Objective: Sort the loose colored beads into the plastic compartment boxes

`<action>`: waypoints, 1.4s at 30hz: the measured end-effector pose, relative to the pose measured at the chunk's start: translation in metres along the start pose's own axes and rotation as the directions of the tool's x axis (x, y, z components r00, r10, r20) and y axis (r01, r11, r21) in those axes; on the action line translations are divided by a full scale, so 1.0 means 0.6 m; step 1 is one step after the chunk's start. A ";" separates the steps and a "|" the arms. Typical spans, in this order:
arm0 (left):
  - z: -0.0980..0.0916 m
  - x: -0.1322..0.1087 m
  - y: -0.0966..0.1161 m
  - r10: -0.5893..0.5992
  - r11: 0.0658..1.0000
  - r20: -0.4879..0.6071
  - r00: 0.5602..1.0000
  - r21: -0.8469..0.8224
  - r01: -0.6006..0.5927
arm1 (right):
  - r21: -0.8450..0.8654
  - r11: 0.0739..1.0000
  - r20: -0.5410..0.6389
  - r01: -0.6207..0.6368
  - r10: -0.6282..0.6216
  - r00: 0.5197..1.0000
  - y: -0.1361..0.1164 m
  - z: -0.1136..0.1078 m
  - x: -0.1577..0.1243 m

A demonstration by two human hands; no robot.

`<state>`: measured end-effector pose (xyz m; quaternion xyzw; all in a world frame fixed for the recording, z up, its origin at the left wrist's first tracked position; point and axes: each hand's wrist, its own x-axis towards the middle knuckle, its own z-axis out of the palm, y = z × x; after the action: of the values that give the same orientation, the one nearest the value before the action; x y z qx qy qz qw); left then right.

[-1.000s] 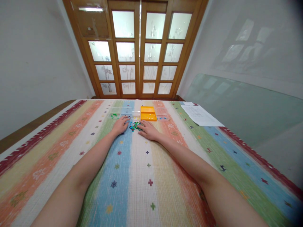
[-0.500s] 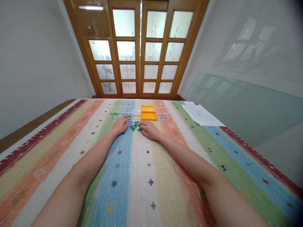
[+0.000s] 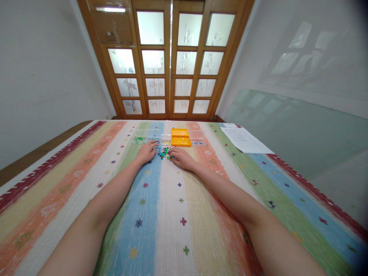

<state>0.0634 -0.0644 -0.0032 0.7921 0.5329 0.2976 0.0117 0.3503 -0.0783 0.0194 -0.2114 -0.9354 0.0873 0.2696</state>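
Observation:
A loose pile of small green, blue and dark red pieces (image 3: 164,153) lies on the striped tablecloth between my two hands. On its left, my left hand (image 3: 147,151) rests with fingers extended and slightly apart, the tips at the near edge of a clear box (image 3: 134,135). My right hand (image 3: 182,158) touches the pile's right side, fingers bent down and apart. I see nothing held in either hand, though the fingertips are small and partly hidden. Behind the pile stands an open yellow box (image 3: 181,132) with pale pieces inside.
Green pieces (image 3: 140,140) lie in the left clear box, yellow pieces (image 3: 166,142) left of the yellow box, blue pieces (image 3: 197,143) in a clear tray to its right. A printed sheet (image 3: 244,140) lies at the right. Glass-paned doors (image 3: 170,73) stand beyond the table.
Both hands stay in nearly the same place. The fingers shift only very slightly around the pile; boxes and sheet have not moved.

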 end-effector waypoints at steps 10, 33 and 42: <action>0.002 0.000 -0.004 -0.002 1.000 0.005 1.000 0.003 0.002 | 0.042 0.998 0.024 -0.052 0.051 0.998 0.007 0.002 -0.001; -0.008 0.001 0.021 0.036 0.999 -0.017 0.999 -0.015 -0.036 | 0.103 0.961 -0.233 -0.257 0.275 0.933 0.027 -0.008 -0.012; -0.008 0.001 0.052 0.186 0.982 0.096 0.978 -0.046 -0.182 | 0.348 0.818 -0.420 -0.459 0.574 0.703 0.088 -0.024 -0.027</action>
<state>0.0876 -0.0788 0.0115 0.8516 0.4503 0.2670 0.0255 0.3887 -0.0375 0.0093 -0.4508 -0.7172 0.2023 0.4915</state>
